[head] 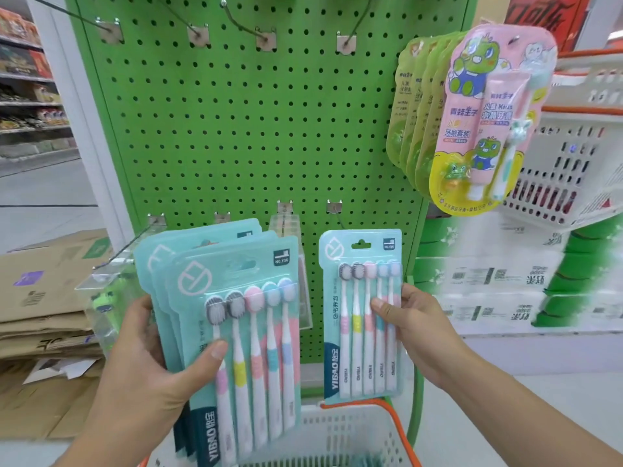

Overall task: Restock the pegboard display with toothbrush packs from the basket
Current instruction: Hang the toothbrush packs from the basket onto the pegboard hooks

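A green pegboard (236,136) fills the shop aisle ahead, hooks bare mid-board. My left hand (148,375) grips a fanned stack of toothbrush packs (232,332); my right hand (409,326) pinches a single pack (362,315) under a hook (334,207). The basket (340,436) sits near, below.

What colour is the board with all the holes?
Bright green pegboard, best seen in the head view.

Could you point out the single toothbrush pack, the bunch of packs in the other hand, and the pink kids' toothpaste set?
Single toothbrush pack (362,298): head view, on the brush necks, left of the thumb.
Stack of packs (266,332): head view, on the front pack's handles.
Pink kids' set (485,106): head view, on the card's middle.
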